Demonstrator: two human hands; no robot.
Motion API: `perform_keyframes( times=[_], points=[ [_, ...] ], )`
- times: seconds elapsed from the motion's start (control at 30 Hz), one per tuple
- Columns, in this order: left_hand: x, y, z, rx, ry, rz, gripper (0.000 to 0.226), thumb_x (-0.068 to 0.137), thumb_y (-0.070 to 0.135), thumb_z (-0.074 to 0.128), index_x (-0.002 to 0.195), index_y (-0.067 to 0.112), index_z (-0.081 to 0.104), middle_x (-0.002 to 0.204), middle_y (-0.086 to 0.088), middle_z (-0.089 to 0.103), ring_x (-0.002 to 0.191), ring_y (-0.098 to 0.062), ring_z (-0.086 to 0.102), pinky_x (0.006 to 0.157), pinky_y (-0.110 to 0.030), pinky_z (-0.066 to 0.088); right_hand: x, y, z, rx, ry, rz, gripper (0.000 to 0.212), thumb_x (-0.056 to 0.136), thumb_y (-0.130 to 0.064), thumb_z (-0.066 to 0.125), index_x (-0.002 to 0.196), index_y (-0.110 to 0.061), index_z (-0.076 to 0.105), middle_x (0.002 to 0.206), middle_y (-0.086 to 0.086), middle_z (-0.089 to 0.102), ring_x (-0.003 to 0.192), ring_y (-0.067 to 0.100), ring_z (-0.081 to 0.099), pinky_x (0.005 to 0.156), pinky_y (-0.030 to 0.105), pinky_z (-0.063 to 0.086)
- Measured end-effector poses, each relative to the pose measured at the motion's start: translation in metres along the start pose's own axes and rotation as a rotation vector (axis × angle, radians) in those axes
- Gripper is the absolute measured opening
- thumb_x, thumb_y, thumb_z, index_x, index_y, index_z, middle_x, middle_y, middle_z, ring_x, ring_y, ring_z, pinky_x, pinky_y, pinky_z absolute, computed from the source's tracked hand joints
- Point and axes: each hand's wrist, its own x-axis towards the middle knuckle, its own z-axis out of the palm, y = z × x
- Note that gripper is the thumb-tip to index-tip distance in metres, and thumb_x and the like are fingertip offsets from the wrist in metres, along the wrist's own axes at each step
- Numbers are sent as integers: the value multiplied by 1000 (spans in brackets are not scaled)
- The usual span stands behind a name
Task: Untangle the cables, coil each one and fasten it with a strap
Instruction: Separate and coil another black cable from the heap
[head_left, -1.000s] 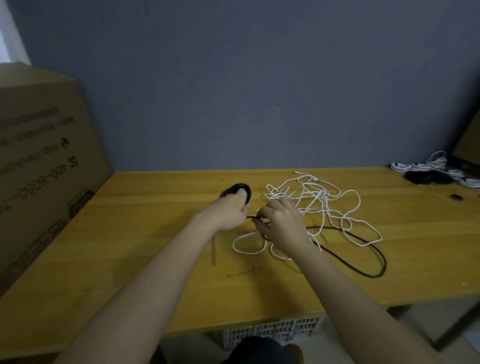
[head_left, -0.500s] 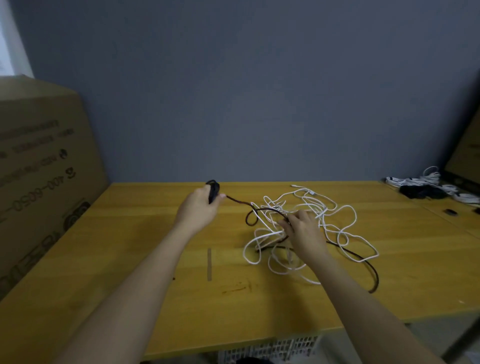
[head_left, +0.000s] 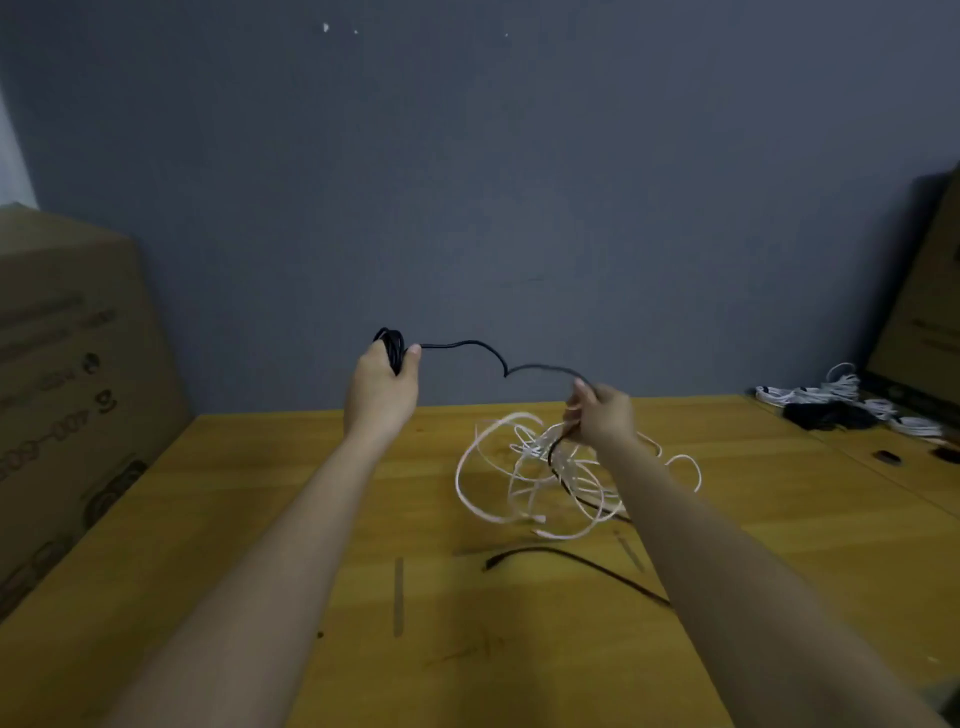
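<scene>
The wooden surface (head_left: 208, 597) fills the lower view, with a cardboard box (head_left: 67, 389) at its left edge and a heap of already bundled cables (head_left: 841, 405) at the far right corner. In the middle lies the white cable (head_left: 519, 467), a loose tangle of loops resting on the surface. The black cable (head_left: 519, 370) rises out of that tangle: its free tail trails across the surface toward the near edge, and a wavy span hangs in the air between the two hands.

The left hand (head_left: 382, 389) is raised, fingers and thumb curled round a small coil of black cable. The right hand (head_left: 602, 415) pinches the black strand just above the white tangle (some white loops seem lifted along with it).

The step in hand looks like drawing the black cable free and winding it on. Done well, the right fingers would let the strand slide through a light pinch, shaking off white loops before each new turn, while the left keeps the turns even.
</scene>
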Motion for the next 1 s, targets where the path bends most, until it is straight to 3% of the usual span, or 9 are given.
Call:
perform_keyframes(
  times=[0.2,0.3,0.4,0.47,0.57,0.73,0.83,0.9,1.0],
  points=[
    [27,23,16,-5,9,76,40,100,34,44,68,15,30,64,-2,36,54,-20,36,50,-33,26,44,-79,7,24,77,-452,29,101,-27,46,89,-12,67,83,15,64,76,24,59,66,24,44],
    [27,26,26,46,-57,75,36,101,34,43,77,7,43,66,-7,39,55,-22,40,51,-34,29,57,-60,5,-553,-248,-287,52,99,-41,43,139,-7,43,142,20,43,118,33,51,76,33,46],
    [18,21,36,74,-103,48,38,101,36,42,93,0,49,70,-8,43,59,-23,46,50,-34,32,46,-39,-2,-744,-353,-104,72,96,-53,42,153,-18,15,158,8,11,134,36,35,82,42,51],
    [12,16,42,88,-126,63,36,100,36,44,75,12,38,67,-2,39,57,-19,40,50,-34,27,30,-30,-3,-853,-306,-342,60,99,-42,45,149,-15,26,156,8,19,138,32,31,105,41,37],
    [5,12,48,91,-173,109,39,99,37,46,68,17,31,64,-2,38,58,-20,40,53,-35,28,-2,-23,0,-797,-257,-624,47,96,-17,51,142,-15,42,147,5,37,138,25,30,111,35,26],
    [-5,23,47,93,-173,207,35,98,39,46,77,12,39,67,-3,44,64,-25,48,57,-38,38,-49,-26,1,70,-420,-224,50,88,11,38,133,-8,48,110,5,69,109,24,62,96,40,48],
    [-9,28,42,132,-145,257,34,99,40,44,81,11,40,68,-3,46,64,-24,50,56,-37,38,-58,-30,-8,613,-475,11,37,95,-8,34,129,-2,48,101,13,71,109,25,63,100,38,43],
    [-12,32,39,134,-140,270,35,99,40,44,80,11,39,67,-3,45,63,-24,49,54,-36,35,-65,-37,-9,625,-487,43,34,102,-24,37,126,-3,48,91,13,72,107,26,64,103,40,41],
    [-16,38,34,73,-107,259,35,99,41,45,82,10,41,69,-1,46,67,-25,50,56,-35,34,-75,-43,-6,525,-522,25,21,103,-13,38,120,-5,47,67,6,64,84,23,68,92,36,52]
  ],
)
